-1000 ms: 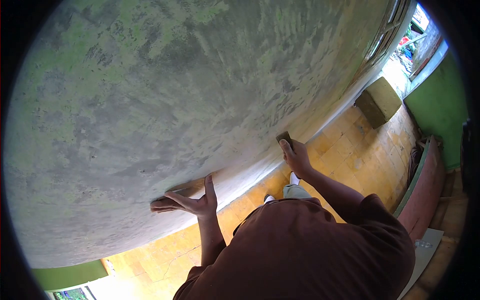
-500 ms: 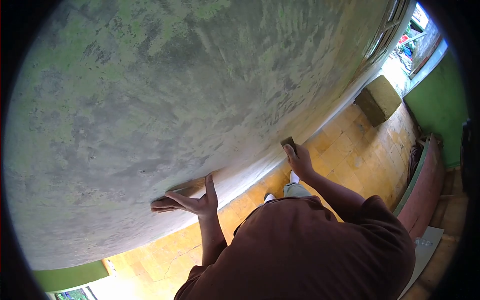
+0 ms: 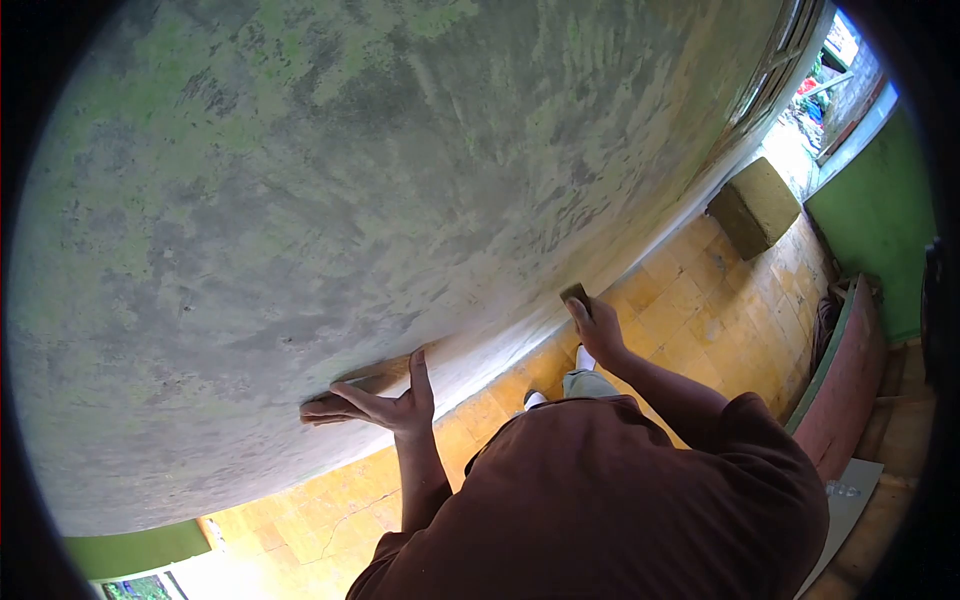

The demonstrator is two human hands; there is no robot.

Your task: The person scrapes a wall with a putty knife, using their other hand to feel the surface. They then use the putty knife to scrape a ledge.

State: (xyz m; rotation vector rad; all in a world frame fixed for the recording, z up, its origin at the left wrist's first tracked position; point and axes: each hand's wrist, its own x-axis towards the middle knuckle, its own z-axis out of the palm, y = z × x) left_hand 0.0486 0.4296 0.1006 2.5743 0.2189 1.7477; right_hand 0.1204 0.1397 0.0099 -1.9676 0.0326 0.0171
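A large wall [image 3: 330,220] with patchy grey and faded green paint fills most of the view. My left hand [image 3: 390,402] lies against the wall low on the left, its fingers stretched out and its thumb spread away, holding nothing. To the right, my right hand [image 3: 598,330] is closed around a small flat brown block [image 3: 575,294], which looks like a sanding block. The block's upper end shows past my fingers, at the wall's surface. Its working face is hidden from me.
Yellow tiles [image 3: 665,320] cover the floor along the wall's foot. A large brown box-like block [image 3: 757,207] stands near the bright doorway [image 3: 805,130]. On the right are a pink panel with a green edge [image 3: 842,385] and a green wall [image 3: 875,220].
The view has tilted slightly. My right hand with the brown block sits marginally lower in the picture, while my left hand stays in place on the wall.
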